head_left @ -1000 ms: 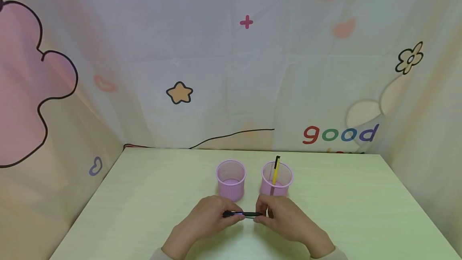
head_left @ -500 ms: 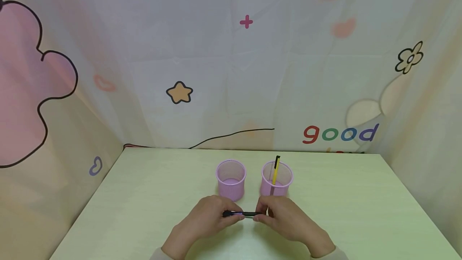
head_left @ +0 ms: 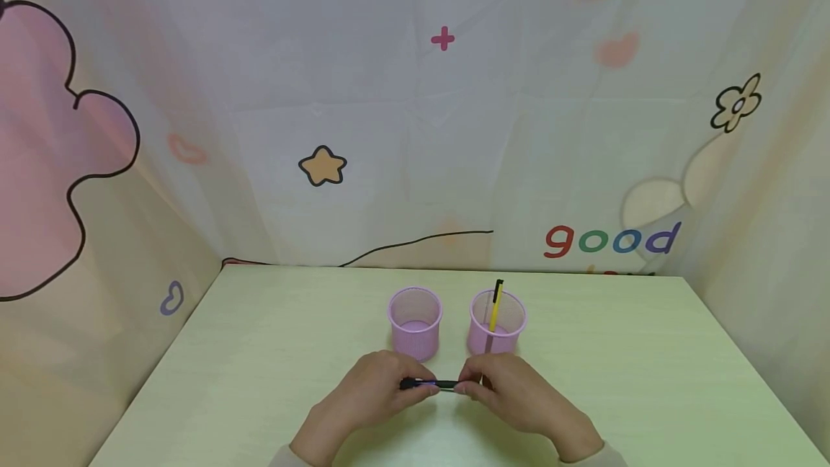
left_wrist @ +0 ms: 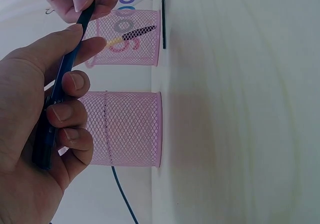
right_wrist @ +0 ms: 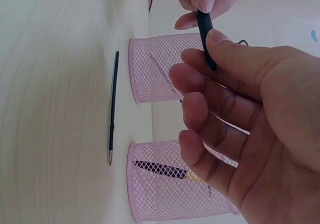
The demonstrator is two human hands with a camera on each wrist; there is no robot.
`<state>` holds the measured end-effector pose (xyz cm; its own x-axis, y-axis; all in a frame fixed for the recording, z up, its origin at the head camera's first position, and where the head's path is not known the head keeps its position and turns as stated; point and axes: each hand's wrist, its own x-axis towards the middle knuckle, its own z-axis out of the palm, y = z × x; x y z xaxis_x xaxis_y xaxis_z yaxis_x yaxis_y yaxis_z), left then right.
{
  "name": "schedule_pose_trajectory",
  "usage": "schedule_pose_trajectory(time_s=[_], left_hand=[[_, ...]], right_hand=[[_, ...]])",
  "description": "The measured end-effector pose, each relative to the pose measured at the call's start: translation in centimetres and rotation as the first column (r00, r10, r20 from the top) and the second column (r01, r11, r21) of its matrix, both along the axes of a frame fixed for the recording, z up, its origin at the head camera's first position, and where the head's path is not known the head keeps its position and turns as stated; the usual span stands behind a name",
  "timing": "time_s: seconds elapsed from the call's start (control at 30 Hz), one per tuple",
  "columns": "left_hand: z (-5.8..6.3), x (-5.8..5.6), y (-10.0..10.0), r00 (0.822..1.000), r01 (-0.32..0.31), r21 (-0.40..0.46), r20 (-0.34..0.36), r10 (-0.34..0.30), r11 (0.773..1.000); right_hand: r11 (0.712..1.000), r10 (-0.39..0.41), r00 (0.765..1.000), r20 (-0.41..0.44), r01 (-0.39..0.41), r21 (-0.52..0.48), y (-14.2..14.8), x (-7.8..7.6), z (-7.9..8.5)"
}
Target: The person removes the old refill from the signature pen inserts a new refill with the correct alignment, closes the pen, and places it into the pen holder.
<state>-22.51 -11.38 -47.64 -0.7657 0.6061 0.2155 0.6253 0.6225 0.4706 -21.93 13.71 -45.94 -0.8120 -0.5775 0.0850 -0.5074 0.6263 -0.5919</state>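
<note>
A dark pen (head_left: 446, 384) is held level between both hands, above the table. My left hand (head_left: 372, 391) wraps several fingers round its barrel (left_wrist: 62, 78), with the thumb along it. At the pen's tapered end, my right hand (head_left: 512, 391) pinches it between thumb and index finger; the other fingers of that hand are loosely bent, as the right wrist view shows. On the table below lies a thin pen refill (right_wrist: 113, 108) with a metal tip, apart from both hands.
Beyond the hands stand two pink mesh pen cups, a left cup (head_left: 415, 343) and a right cup (head_left: 509, 343). Leaning in the right one is a yellow and black pen (head_left: 495, 312). A printed curtain (head_left: 389, 107) hangs behind the pale table (head_left: 272, 337).
The right hand's fingertips have shifted slightly left along the pen. My left hand, the cups and the yellow pen look unmoved.
</note>
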Motion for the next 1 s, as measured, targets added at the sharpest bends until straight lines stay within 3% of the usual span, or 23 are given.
schedule_pose_trajectory(time_s=[0.47, 1.0], left_hand=[[-0.03, -0.08, -0.03, 1.0, -0.001, -0.004, 0.007, 0.001, 1.0], [0.0, -0.06, 0.05, 1.0, 0.007, -0.014, -0.012, -0.007, 1.0]], right_hand=[[0.999, 0.053, 0.998, -0.022, -0.053, -0.01, 0.17, 0.06, 0.0], [0.997, 0.082, 0.996, 0.044, -0.083, 0.011, 0.27, -0.01, -0.19]])
